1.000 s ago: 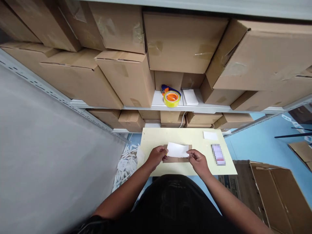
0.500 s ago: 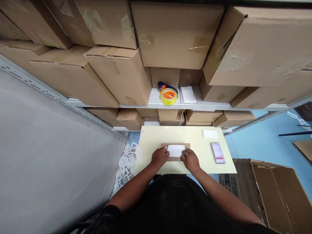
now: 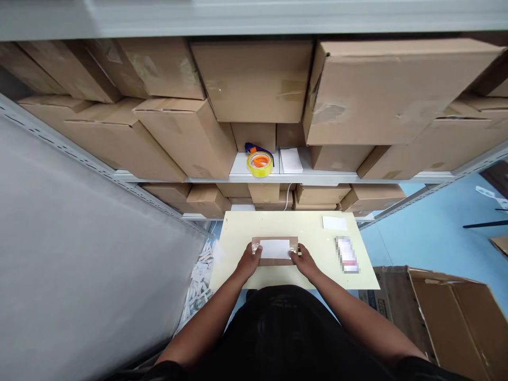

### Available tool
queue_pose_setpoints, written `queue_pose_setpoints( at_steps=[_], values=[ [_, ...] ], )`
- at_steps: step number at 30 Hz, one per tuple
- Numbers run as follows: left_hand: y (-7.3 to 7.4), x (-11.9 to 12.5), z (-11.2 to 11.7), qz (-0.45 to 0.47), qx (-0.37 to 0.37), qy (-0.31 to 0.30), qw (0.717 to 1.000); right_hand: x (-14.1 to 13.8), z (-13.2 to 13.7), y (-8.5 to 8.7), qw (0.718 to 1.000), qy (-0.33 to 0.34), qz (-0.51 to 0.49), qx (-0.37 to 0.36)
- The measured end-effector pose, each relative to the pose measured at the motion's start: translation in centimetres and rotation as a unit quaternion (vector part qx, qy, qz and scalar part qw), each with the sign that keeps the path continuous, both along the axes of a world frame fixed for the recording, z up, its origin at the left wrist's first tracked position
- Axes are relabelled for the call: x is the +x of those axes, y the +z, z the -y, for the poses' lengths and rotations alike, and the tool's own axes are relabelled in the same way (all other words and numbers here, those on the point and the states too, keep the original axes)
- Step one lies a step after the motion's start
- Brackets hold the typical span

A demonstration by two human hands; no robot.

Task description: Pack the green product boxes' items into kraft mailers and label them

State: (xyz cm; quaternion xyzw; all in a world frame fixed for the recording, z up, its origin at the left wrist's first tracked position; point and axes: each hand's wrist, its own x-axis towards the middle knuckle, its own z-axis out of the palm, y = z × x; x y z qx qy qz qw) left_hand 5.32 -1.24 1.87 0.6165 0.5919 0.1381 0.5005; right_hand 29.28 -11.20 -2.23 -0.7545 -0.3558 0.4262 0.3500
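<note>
A small flat cardboard box [image 3: 273,262] with clear tape at its ends lies low over the pale yellow table [image 3: 238,225]. On its top face is a white paper label [image 3: 274,248]. My left hand [image 3: 249,262] grips the box's left end, thumb on top near the label's edge. At the right end, my right hand [image 3: 304,261] holds the box the same way, thumb by the label's right edge. The fingers underneath are hidden, and I cannot tell whether the box touches the table.
White papers [image 3: 334,223] and a blurred-out phone-like object [image 3: 346,254] lie on the table's right side. A yellow tape roll [image 3: 260,164] and a white paper stack [image 3: 291,160] sit on the shelf among cardboard boxes. An open carton [image 3: 448,301] stands right; paper strips [image 3: 200,270] litter the floor left.
My hands have gone from pressing at the label's edges to gripping the box by its two ends. The label now shows fully. The camera view has tilted up and shifted slightly.
</note>
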Motion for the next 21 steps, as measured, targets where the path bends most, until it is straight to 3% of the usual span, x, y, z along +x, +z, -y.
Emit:
queue_pose_setpoints(
  at_steps=[2,8,13,16,21],
  values=[
    [0.0,0.6,0.5,-0.001,-0.006,0.026,1.0,0.4,-0.7,-0.3,1.0,0.01,-0.012,-0.012],
    [-0.8,1.3,2.1,-0.038,0.027,0.049,0.998,1.0,-2.1,-0.6,0.997,0.019,0.072,-0.035],
    [-1.6,0.7,2.5,-0.037,0.05,0.043,0.997,0.1,-1.9,-0.3,0.998,0.016,0.041,-0.037],
    [-1.2,0.3,2.2,-0.022,0.057,0.021,0.998,-0.6,-1.4,0.4,0.999,-0.007,0.029,-0.038],
    [0.8,-0.1,1.4,0.029,0.061,-0.021,0.998,-1.4,-0.1,2.6,0.998,-0.048,0.037,-0.032]
  ],
)
